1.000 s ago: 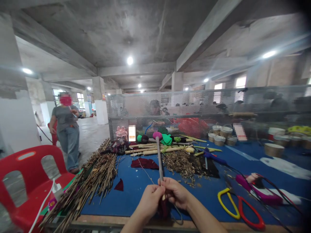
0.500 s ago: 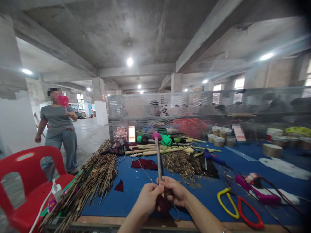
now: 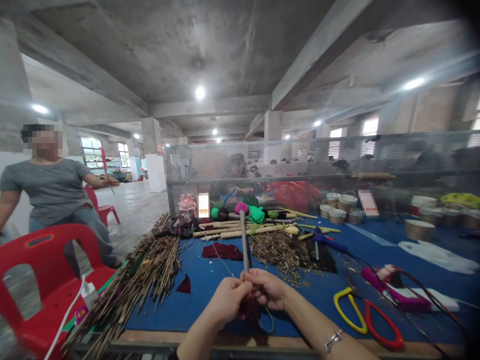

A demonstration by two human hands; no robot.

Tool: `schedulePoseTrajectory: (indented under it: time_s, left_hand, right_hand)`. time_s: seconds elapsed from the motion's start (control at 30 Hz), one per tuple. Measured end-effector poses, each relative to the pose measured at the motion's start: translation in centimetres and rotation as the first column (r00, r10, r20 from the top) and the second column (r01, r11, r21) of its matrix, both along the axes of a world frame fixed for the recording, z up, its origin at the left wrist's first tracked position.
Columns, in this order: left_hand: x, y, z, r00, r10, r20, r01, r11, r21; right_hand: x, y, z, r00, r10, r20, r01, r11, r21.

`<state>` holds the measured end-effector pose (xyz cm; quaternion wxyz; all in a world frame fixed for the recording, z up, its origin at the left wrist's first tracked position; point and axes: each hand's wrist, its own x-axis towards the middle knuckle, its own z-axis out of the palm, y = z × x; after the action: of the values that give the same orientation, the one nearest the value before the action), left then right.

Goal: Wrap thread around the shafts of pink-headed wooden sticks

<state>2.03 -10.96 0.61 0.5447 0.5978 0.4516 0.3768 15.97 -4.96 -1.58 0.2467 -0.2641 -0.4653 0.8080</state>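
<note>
Both my hands meet at the near end of a long grey stick (image 3: 244, 242), which points away from me over the table. My left hand (image 3: 229, 300) is closed, thumb and fingers pinching it. My right hand (image 3: 269, 289) is closed on the same end, its fingers curled beside the left thumb. Dark red cloth (image 3: 247, 309) shows beneath my fingers, largely hidden by them. A thin cord loop (image 3: 267, 322) hangs below the right hand. At the stick's far end is a magenta ball (image 3: 241, 207); whether they are joined I cannot tell.
Bundled twigs (image 3: 150, 270) lie left, beside a red chair (image 3: 71, 240). Wood chips (image 3: 277, 252) and maroon fabric (image 3: 222, 252) lie ahead. Scissors (image 3: 350, 310) and a purple-cased device (image 3: 397, 295) lie right. Small buckets (image 3: 347, 202) stand before a mesh screen (image 3: 300, 160). A person (image 3: 56, 185) is at left.
My hands stay on the stick's near end, with the right forearm and its bracelet further into view. The person at left has come closer and lowered the pink fan.
</note>
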Motion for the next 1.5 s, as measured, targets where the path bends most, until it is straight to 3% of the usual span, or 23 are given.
schedulePoseTrajectory:
  time_s: [0.1, 0.23, 0.37, 0.5, 0.7, 0.8, 0.9, 0.97, 1.27, 1.4, 1.5]
  left_hand:
    - [0.1, 0.4, -0.5, 0.997, 0.070, 0.034, -0.068, 0.996, -0.062]
    - [-0.8, 1.1, -1.3, 0.954, 0.196, -0.225, -0.183, 0.980, 0.077]
    - [-1.0, 1.0, -1.2, 0.936, 0.171, -0.306, -0.152, 0.985, 0.087]
    - [-0.1, 0.6, -1.0, 0.968, 0.137, -0.208, -0.124, 0.989, 0.076]
    - [1.1, 0.1, -1.3, 0.991, 0.048, 0.125, -0.038, 0.996, -0.086]
    - [0.9, 0.3, -1.8, 0.996, 0.072, 0.054, -0.067, 0.995, -0.078]
    - [0.5, 0.7, -2.2, 0.980, 0.183, -0.082, -0.181, 0.983, 0.034]
    - [0.2, 0.9, -2.2, 0.973, 0.204, -0.108, -0.197, 0.978, 0.071]
    - [0.4, 0.7, -2.2, 0.993, 0.053, 0.106, -0.057, 0.998, 0.032]
    - [0.5, 0.5, -2.6, 0.977, 0.111, 0.184, -0.114, 0.994, 0.006]
    - [0.3, 0.6, -2.2, 0.977, 0.166, 0.132, -0.167, 0.986, -0.006]
  right_hand:
    - [-0.2, 0.5, 0.3, 0.998, -0.028, 0.057, 0.026, 0.999, 0.030]
    - [-0.5, 0.7, -0.4, 0.995, -0.021, 0.098, 0.017, 0.999, 0.045]
    - [-0.2, 0.5, -1.0, 0.993, -0.059, 0.103, 0.052, 0.996, 0.068]
    - [0.2, 0.3, -0.8, 0.995, -0.087, 0.037, 0.086, 0.996, 0.032]
    - [0.2, 0.2, -0.6, 0.993, -0.100, -0.063, 0.101, 0.995, 0.018]
    - [0.0, 0.3, -0.9, 0.993, -0.110, -0.041, 0.112, 0.993, 0.044]
    - [-0.2, 0.3, -1.1, 0.992, -0.122, -0.018, 0.123, 0.989, 0.078]
    - [-0.4, 0.4, -1.2, 0.993, -0.119, -0.017, 0.120, 0.988, 0.096]
    - [-0.5, 0.1, -1.1, 0.987, -0.109, -0.115, 0.122, 0.987, 0.105]
    - [-0.7, -0.3, -0.9, 0.992, -0.111, -0.066, 0.120, 0.981, 0.153]
    - [-0.8, -0.4, -0.7, 0.989, -0.140, -0.038, 0.145, 0.973, 0.180]
